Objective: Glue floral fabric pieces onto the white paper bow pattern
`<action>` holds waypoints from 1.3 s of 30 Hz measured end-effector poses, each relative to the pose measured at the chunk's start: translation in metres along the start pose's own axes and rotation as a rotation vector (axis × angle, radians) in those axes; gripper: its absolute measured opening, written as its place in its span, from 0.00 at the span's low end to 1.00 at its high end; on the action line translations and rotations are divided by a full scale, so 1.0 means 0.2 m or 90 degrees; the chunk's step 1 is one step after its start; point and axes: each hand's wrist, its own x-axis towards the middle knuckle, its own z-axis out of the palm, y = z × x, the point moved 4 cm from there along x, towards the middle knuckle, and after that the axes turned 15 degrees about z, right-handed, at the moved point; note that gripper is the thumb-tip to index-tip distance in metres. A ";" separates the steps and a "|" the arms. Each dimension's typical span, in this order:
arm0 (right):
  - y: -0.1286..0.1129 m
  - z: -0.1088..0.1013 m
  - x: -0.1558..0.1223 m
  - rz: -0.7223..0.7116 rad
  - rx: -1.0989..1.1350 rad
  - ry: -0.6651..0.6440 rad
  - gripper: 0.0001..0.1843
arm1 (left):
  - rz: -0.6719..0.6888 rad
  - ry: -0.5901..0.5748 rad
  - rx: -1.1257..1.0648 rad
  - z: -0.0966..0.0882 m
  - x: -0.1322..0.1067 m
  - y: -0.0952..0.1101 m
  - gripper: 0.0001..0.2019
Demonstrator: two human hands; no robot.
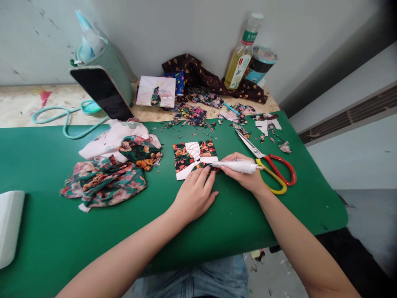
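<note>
A small square panel (181, 159) lies on the green mat, partly covered with dark floral fabric and partly bare white with drawn lines. My left hand (194, 192) rests with fingers stretched out on its lower edge, pressing nothing between them. My right hand (245, 176) grips a white cone-shaped piping bag (240, 166), whose thin tip points left at the panel's right part. The fingers hide the panel's lower right corner. Just right of that hand lie scissors (263, 156) with one red and one yellow handle, blades parted slightly.
Crumpled floral fabric (114, 178) lies left. A phone (102, 93) leans on a green holder (119, 66). Finished-looking square (169, 89), fabric scraps (192, 114), an oil bottle (238, 62) and a tub (260, 66) stand or lie along the back. A white object (10, 225) sits far left.
</note>
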 end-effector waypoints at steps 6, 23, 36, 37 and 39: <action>0.02 0.00 0.00 0.003 0.004 -0.001 0.09 | 0.006 0.006 0.016 0.00 0.00 0.00 0.25; 0.04 -0.01 0.01 0.007 -0.003 0.008 0.10 | 0.010 0.010 0.029 -0.01 0.00 0.01 0.25; -0.02 0.00 0.00 -0.012 -0.029 0.005 0.08 | 0.008 0.008 0.027 -0.01 0.01 0.01 0.25; -0.02 0.00 0.00 -0.014 -0.032 0.005 0.08 | 0.008 0.009 0.029 -0.01 0.01 0.01 0.26; -0.02 0.00 0.00 -0.019 -0.036 0.005 0.07 | 0.008 0.008 0.030 -0.01 0.01 0.01 0.26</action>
